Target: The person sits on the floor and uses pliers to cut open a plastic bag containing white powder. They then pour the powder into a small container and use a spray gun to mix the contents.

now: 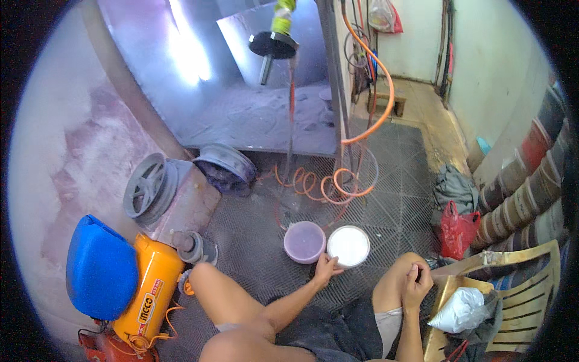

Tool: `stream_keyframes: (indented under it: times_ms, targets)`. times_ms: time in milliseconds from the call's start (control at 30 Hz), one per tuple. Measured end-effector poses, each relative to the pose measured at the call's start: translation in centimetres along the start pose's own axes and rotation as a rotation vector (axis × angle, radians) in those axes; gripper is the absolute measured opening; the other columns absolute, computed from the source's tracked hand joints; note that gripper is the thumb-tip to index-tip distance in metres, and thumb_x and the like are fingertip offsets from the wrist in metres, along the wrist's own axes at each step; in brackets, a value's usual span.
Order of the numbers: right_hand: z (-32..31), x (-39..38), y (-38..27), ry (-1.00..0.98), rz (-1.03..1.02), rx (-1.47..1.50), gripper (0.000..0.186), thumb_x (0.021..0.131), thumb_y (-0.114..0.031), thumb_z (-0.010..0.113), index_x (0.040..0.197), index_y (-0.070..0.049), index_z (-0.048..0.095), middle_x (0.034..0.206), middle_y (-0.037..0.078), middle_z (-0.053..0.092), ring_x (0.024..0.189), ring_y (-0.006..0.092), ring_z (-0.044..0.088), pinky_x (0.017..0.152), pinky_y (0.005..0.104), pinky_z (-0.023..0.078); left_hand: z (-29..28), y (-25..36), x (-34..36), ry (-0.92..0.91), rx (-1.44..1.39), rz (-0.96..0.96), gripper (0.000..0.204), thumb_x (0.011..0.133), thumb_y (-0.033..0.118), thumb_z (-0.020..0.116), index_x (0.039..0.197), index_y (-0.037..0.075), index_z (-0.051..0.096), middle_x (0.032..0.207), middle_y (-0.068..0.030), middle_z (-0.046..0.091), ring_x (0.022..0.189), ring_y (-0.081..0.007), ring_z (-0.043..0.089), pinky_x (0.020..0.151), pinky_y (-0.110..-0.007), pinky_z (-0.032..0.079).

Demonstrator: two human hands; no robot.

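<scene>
A metal spray booth is filling the far side, with a grey ribbed mat spreading before it. An orange tank is leaning near the left knee, and an orange hose is hanging down and coiling beyond two tubs. The white tub is sitting on the mat, ahead of and between the knees, with the lavender tub standing just beside it. The left hand is touching the white tub's near-left rim, its fingers bending against it; how firmly, I cannot tell. The right hand is resting by the right knee, fingers curling loosely together.

One-sided pressure on that rim is risking a tip, I judge, or a knock into the lavender tub; the loose coils are posing a snag. Glare is washing out the white surface, leaving lid or contents unclear, and anything between the right fingers is showing too small to make out
</scene>
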State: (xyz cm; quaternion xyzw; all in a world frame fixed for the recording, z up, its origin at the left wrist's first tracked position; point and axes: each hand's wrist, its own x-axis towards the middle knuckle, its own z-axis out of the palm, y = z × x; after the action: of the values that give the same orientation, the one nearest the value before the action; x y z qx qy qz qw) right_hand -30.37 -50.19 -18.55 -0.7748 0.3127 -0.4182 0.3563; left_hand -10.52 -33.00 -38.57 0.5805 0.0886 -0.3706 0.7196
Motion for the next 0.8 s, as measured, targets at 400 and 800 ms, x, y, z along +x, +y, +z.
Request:
stream_keyframes:
  times_ms: [400, 800]
  targets:
    - [2.8, 8.9, -5.8, -0.187, -0.234, 0.039, 0.015, 0.090, -0.012, 0.061, 0.092, 0.003, 0.061, 0.078, 0.016, 0.065, 0.068, 0.0258, 0.064, 0.063, 0.0364, 0.050, -7.1, 9.7, -3.8, -0.573, 0.802, -0.470, 0.053, 0.088, 0.043, 0.069, 0.117, 0.001, 0.057, 0.104, -0.0148, 0.064, 0.078, -0.0245, 0.069, 0.064, -0.037, 0.061]
    - [15.1, 45.2, -34.2, 0.067, -0.586, 0.471, 0.053, 0.097, -0.039, 0.054, 0.126, 0.005, 0.053, 0.114, 0.021, 0.064, 0.110, 0.0300, 0.061, 0.093, 0.0375, 0.045, 16.9, 72.0, -12.1, -0.132, 0.753, 1.044, 0.043, 0.095, 0.035, 0.059, 0.116, -0.002, 0.049, 0.104, -0.0169, 0.063, 0.086, -0.0211, 0.064, 0.072, -0.040, 0.054]
